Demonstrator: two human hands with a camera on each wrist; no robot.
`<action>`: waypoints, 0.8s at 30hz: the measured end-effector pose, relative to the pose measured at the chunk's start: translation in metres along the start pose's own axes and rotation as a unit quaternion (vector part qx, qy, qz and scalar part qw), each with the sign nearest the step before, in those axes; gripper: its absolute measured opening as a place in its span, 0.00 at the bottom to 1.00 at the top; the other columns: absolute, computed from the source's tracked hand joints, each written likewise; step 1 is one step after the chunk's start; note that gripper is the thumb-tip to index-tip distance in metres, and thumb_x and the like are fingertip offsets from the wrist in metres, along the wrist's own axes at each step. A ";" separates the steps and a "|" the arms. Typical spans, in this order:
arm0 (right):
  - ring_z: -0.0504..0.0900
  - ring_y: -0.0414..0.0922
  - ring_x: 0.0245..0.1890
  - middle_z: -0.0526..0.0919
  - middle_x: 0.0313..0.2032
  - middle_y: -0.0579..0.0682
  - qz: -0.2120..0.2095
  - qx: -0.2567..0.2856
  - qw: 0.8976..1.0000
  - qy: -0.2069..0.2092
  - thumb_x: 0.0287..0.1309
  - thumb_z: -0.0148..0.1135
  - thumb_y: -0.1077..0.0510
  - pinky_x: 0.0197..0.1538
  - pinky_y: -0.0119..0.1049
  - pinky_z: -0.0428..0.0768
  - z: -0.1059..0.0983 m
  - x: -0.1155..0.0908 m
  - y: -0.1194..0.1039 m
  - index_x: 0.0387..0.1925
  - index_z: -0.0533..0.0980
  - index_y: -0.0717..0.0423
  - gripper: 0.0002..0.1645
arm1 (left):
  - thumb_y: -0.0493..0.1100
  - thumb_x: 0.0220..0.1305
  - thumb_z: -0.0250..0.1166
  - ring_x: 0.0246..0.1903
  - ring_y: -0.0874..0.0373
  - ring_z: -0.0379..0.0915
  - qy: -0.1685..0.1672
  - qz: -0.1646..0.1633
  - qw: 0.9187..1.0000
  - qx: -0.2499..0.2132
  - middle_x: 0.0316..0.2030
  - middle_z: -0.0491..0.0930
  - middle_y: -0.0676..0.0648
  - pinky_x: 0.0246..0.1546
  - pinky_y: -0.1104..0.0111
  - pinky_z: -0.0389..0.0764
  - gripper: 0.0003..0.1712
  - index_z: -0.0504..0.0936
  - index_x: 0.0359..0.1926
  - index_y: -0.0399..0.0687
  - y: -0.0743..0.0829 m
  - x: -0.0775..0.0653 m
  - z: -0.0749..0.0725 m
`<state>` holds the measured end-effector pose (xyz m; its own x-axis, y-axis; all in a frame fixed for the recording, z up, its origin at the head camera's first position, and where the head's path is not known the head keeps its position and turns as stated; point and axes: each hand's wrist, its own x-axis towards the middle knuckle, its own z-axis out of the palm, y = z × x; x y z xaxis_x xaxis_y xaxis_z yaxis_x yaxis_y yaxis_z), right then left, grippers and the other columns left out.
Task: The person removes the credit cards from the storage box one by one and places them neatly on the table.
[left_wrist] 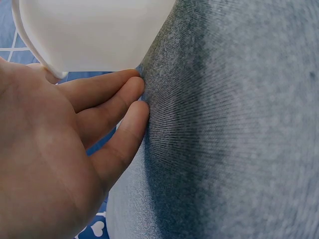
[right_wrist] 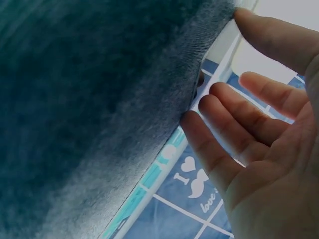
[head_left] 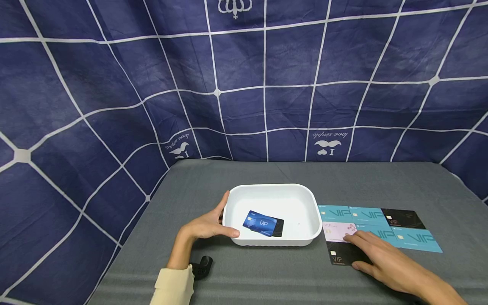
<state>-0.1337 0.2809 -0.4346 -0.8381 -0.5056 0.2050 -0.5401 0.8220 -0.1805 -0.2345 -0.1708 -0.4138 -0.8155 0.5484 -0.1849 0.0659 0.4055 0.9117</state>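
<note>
A white plastic tray (head_left: 240, 192) sits on the grey cloth, with a blue VIP card (head_left: 261, 222) overlapping a black card (head_left: 279, 228) inside it. My left hand (head_left: 207, 224) holds the tray's left end, thumb over the near rim; in the left wrist view its other fingers reach to the cloth beside the tray wall. To the right, my right hand (head_left: 377, 254) rests over laid-out cards. Its fingertips touch where a pink card (head_left: 335, 231) meets a black VIP card (head_left: 343, 254), and the thumb lies at the black card's right side. The fingers are loosely bent.
Around the pink card lie several teal VIP cards (head_left: 415, 239) and another black card (head_left: 404, 218), edge to edge. A small black device (head_left: 202, 267) is at the left wrist. Behind the grey cloth surface (head_left: 190, 182) hangs a blue curtain (head_left: 244, 110) with white lines.
</note>
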 end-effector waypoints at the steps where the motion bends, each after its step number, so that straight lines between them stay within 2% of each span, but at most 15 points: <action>1: 0.77 0.49 0.52 0.77 0.53 0.47 -0.009 -0.008 1.000 0.013 0.47 0.77 0.48 0.48 0.51 0.77 0.000 -0.001 0.000 0.57 0.77 0.52 0.34 | 0.51 0.49 0.79 0.61 0.42 0.64 0.000 0.001 1.000 0.000 0.72 0.48 0.31 0.60 0.51 0.66 0.78 0.23 0.77 0.49 0.000 0.000 0.000; 6: 0.78 0.44 0.50 0.78 0.49 0.37 -0.019 -0.015 0.998 0.057 0.49 0.76 0.46 0.48 0.46 0.78 -0.001 -0.001 -0.004 0.52 0.79 0.45 0.28 | 0.51 0.49 0.79 0.61 0.42 0.65 -0.001 0.004 1.000 -0.001 0.72 0.48 0.31 0.59 0.53 0.66 0.78 0.23 0.77 0.49 -0.001 0.000 0.000; 9: 0.80 0.43 0.49 0.78 0.45 0.30 -0.018 0.006 0.996 0.085 0.50 0.76 0.48 0.51 0.36 0.75 -0.004 0.003 -0.012 0.48 0.80 0.40 0.22 | 0.51 0.49 0.79 0.60 0.43 0.65 -0.004 0.007 1.000 -0.002 0.71 0.50 0.31 0.59 0.54 0.67 0.77 0.23 0.77 0.49 -0.002 0.001 -0.001; 11: 0.81 0.43 0.48 0.79 0.44 0.30 -0.021 0.026 0.993 0.109 0.50 0.76 0.49 0.50 0.33 0.75 -0.007 0.010 -0.019 0.47 0.81 0.39 0.20 | 0.50 0.50 0.78 0.60 0.43 0.66 -0.007 0.011 1.000 -0.005 0.71 0.51 0.31 0.59 0.54 0.67 0.77 0.22 0.76 0.49 -0.002 0.001 -0.002; 13: 0.81 0.42 0.46 0.79 0.44 0.31 -0.031 0.060 0.989 0.134 0.51 0.77 0.53 0.47 0.31 0.76 -0.011 0.020 -0.028 0.45 0.81 0.40 0.19 | 0.50 0.50 0.78 0.59 0.43 0.66 -0.006 0.015 1.000 -0.004 0.71 0.51 0.30 0.58 0.55 0.68 0.77 0.22 0.76 0.49 -0.002 0.001 -0.003; 16: 0.81 0.40 0.41 0.79 0.45 0.34 -0.046 0.105 0.979 0.169 0.51 0.76 0.58 0.40 0.36 0.80 -0.018 0.042 -0.044 0.45 0.82 0.44 0.18 | 0.49 0.51 0.78 0.59 0.43 0.67 -0.010 0.021 1.000 -0.009 0.70 0.52 0.30 0.58 0.55 0.68 0.77 0.21 0.76 0.49 -0.003 0.000 -0.004; 19: 0.79 0.38 0.39 0.79 0.44 0.35 -0.056 0.142 0.969 0.195 0.53 0.74 0.60 0.38 0.38 0.80 -0.022 0.067 -0.060 0.45 0.82 0.47 0.17 | 0.49 0.52 0.78 0.59 0.43 0.67 -0.013 0.024 1.000 -0.003 0.71 0.51 0.30 0.58 0.55 0.68 0.76 0.21 0.76 0.48 -0.002 0.000 -0.005; 24: 0.79 0.38 0.42 0.79 0.44 0.38 -0.042 0.184 0.962 0.197 0.57 0.71 0.57 0.41 0.38 0.79 -0.018 0.106 -0.087 0.46 0.82 0.51 0.14 | 0.50 0.52 0.77 0.59 0.43 0.66 -0.017 0.024 1.000 -0.001 0.71 0.49 0.30 0.58 0.55 0.68 0.77 0.21 0.76 0.47 -0.001 0.000 -0.003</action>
<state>-0.1744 0.1604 -0.3796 -0.7350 -0.3682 0.5694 -0.6563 0.5974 -0.4608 -0.2364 -0.1734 -0.4141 -0.7908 0.5927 -0.1527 0.1045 0.3766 0.9205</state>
